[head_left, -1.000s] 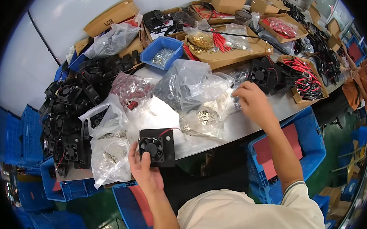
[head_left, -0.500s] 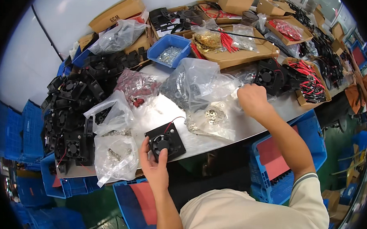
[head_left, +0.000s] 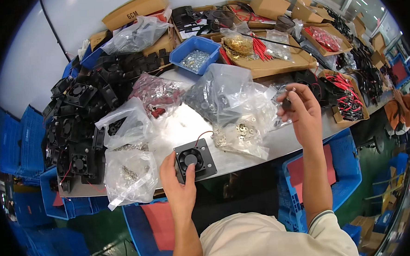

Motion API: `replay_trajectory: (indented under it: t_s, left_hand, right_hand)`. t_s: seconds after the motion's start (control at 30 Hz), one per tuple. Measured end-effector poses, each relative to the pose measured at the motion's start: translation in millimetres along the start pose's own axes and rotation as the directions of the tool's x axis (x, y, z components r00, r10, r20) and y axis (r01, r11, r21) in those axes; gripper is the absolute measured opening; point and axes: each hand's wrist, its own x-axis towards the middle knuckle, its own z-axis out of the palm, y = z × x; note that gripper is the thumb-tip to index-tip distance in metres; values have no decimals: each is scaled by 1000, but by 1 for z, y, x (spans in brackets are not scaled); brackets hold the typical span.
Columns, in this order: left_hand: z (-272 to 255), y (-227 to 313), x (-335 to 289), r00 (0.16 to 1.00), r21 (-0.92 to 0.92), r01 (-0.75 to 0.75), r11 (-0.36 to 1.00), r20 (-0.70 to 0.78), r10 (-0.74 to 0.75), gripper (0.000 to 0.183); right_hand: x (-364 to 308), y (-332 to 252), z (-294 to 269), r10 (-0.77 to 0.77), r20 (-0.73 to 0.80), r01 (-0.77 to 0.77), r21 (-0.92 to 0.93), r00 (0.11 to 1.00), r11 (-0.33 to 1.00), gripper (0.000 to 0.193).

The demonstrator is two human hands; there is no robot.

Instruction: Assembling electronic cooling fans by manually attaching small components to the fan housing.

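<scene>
My left hand [head_left: 179, 189] grips a black square fan [head_left: 203, 169] at the table's front edge, thumb near its hub and fingers along its left side. A thin red wire rises from the fan's far side. To the right, my right hand [head_left: 305, 116] is raised with its fingers curled upward, pinching a small dark round part [head_left: 286, 104]; its exact kind is unclear. Between the hands lies a clear bag of small metal washers [head_left: 246, 131], with a larger clear bag of grey parts [head_left: 203, 100] behind it.
Black fans [head_left: 77, 130] are heaped at left, beside a bag of small metal hardware [head_left: 131, 176]. A bag of dark red parts [head_left: 159, 95] and a blue bin [head_left: 216, 51] of metal bits stand behind. At right is a carton of red and black wires [head_left: 347, 95]; blue crates [head_left: 346, 167] sit below.
My right hand has turned upward and moved slightly right, and a small dark part now shows in its fingers. The fan in my left hand has tilted flatter toward view.
</scene>
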Motion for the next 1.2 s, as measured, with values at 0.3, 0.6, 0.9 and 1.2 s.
replay_trajectory:
  t_s: [0.3, 0.6, 0.9, 1.2]
  left_hand:
    - [7, 5, -1, 996, 8, -83, 997, -12, 83, 46]
    - [3, -2, -7, 986, 55, -156, 986, -57, 159, 47]
    - [-7, 40, -64, 968, -361, -249, 899, -107, 225, 23]
    - [42, 47, -130, 742, -610, -66, 790, 499, 447, 26]
  right_hand:
    - [81, 45, 16, 35, 464, 334, -685, 885, 647, 22]
    - [88, 88, 54, 156, 745, 727, -667, 648, 165, 27]
    - [76, 97, 59, 88, 672, 649, -736, 735, 196, 36]
    - [92, 105, 30, 96, 636, 524, -704, 766, 480, 23]
